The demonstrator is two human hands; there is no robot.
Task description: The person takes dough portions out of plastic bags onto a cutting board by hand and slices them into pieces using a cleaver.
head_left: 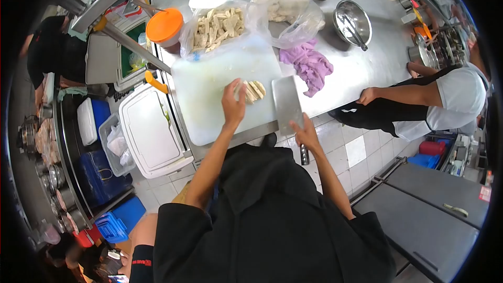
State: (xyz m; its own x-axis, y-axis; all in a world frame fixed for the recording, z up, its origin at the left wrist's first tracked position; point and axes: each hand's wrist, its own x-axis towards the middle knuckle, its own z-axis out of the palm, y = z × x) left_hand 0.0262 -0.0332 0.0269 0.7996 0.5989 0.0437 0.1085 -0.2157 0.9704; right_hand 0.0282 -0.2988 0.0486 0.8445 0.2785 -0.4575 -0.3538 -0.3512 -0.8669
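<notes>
On the white cutting board (188,99) lies a small bunch of pale, cut food strips (255,91). My left hand (233,102) is at the left end of these strips, its bent fingers and thumb pressed against them. In my right hand (306,135) is a cleaver (287,102), gripped near where the blade meets its dark handle. The broad blade is just right of the strips, apart from them, over the board's right edge. Behind the board, a clear plastic bag (186,39) lies open under a heap of similar pale strips (220,27).
A second plastic bag (293,29) lies behind a purple cloth (309,65). A steel bowl (340,23) with tongs stands farther right. An orange-lidded tub (164,25) stands left of the strips. At the right edge, a person in a white shirt (461,91) stands by the table.
</notes>
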